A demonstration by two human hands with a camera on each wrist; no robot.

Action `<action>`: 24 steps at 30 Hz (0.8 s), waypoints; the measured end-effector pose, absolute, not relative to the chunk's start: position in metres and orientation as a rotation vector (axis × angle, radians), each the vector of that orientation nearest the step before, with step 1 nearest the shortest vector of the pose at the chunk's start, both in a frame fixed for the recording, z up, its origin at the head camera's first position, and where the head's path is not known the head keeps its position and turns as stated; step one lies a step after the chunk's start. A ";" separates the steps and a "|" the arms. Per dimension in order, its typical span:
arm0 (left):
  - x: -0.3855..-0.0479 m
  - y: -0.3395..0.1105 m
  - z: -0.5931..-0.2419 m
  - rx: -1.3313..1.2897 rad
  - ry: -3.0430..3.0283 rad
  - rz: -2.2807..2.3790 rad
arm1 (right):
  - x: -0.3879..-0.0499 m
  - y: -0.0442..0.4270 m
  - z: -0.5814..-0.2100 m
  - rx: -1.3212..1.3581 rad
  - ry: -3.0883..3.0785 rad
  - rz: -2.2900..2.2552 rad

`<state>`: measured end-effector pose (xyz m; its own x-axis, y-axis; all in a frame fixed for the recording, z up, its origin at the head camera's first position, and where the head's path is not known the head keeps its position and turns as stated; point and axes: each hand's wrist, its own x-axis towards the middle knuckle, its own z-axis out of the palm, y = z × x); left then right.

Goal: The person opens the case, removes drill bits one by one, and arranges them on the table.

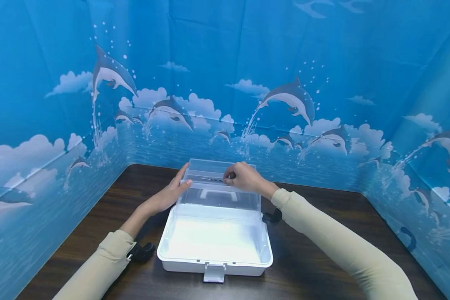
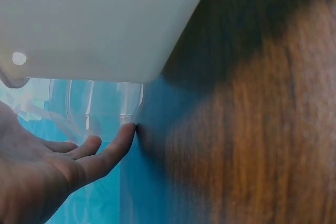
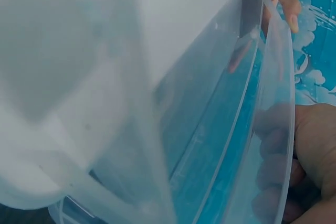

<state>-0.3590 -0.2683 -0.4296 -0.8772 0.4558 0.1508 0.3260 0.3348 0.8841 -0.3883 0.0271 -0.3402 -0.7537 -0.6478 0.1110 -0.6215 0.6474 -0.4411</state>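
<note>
A white plastic storage box (image 1: 215, 239) stands with its clear lid (image 1: 225, 200) raised at the back. My left hand (image 1: 168, 193) holds the lid's left edge, thumb on the near side and fingers along the outside. In the left wrist view those fingers (image 2: 113, 153) look nearly straight. At the lid's upper compartment, my right hand (image 1: 243, 177) curls its fingers and pinches at a small dark thin thing (image 1: 213, 180); its kind is too small to tell. Seen through the clear wall in the right wrist view, the curled fingers (image 3: 273, 166) partly hide what they hold.
The box sits on a dark wooden table (image 1: 315, 258), its white front latch (image 1: 214, 273) hanging down. A white handle (image 1: 219, 194) shows through the lid. Blue dolphin-printed cloth (image 1: 210, 50) rises behind and on both sides.
</note>
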 end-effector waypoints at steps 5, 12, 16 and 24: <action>-0.362 -0.269 -0.433 0.702 2.472 1.582 | -0.389 0.031 -0.342 -1.116 2.793 -0.750; -0.354 -0.267 -0.425 0.726 2.463 1.586 | -0.392 0.046 -0.335 -1.156 2.768 -0.842; -0.353 -0.266 -0.422 0.723 2.460 1.579 | -0.393 0.062 -0.331 -1.139 2.772 -0.941; -0.364 -0.271 -0.436 0.710 2.447 1.590 | -0.396 0.109 -0.336 -1.020 2.877 -1.146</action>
